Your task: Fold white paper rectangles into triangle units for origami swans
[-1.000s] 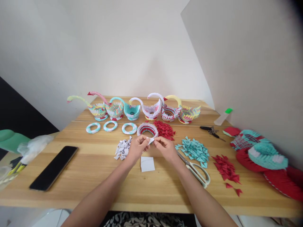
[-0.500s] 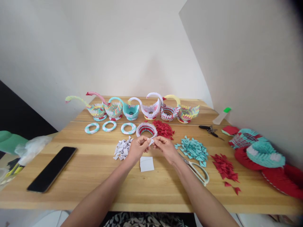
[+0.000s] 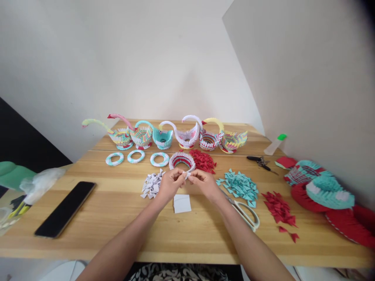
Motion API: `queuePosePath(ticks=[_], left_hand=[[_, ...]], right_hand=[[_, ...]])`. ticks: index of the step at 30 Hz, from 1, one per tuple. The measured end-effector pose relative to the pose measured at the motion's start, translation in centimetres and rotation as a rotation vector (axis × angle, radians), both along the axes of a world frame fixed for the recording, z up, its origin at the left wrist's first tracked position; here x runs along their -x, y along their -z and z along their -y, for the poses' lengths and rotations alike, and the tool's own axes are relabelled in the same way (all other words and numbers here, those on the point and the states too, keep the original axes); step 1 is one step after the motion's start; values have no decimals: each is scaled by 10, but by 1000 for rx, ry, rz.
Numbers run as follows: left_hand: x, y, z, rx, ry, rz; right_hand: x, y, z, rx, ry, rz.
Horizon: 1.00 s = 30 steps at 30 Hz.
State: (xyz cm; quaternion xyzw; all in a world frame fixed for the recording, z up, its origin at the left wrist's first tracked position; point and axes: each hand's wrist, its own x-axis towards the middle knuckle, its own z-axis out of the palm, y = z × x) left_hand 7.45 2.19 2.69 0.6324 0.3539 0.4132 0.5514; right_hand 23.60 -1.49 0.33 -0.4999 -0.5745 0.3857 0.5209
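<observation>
Between the fingertips of my left hand (image 3: 170, 182) and my right hand (image 3: 204, 182) is a small white piece of folded paper (image 3: 187, 174), pinched from both sides. Just behind it sits a round bowl of folded paper pieces (image 3: 182, 158), white at the rim with red and teal rows inside. A pile of white folded paper pieces (image 3: 150, 184) lies beside my left hand, partly hidden by it. Flat white paper sheets (image 3: 182, 203) rest on the table below my hands. To the right of my right hand lies a pile of teal folded pieces (image 3: 240, 185).
Paper swans (image 3: 187, 138) stand in a row at the back, with white-and-teal rings (image 3: 159, 159) before them. Scissors (image 3: 249, 214), red piles (image 3: 279, 208), pliers (image 3: 260, 160) and a glue bottle (image 3: 274, 144) lie right. A phone (image 3: 66, 209) lies left.
My fingers have shifted slightly around the white paper piece, which now shows less between them. The whole view has moved a little; everything on the table stays in place.
</observation>
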Motion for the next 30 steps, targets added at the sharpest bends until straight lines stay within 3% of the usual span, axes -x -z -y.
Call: queuePosePath(ticks=[5, 17, 26, 30], left_hand=[[-1, 0, 2, 16, 6, -2], [1, 0, 2, -69, -4, -82], [0, 0, 0, 52, 43, -42], [2, -1, 3, -164, -46, -155]], right_hand=[[-2, 0, -2, 29, -10, -123], [-4, -1, -1, 5, -2, 11], [-5, 1, -2, -15, -13, 53], [-3, 1, 0, -56, 11, 148]])
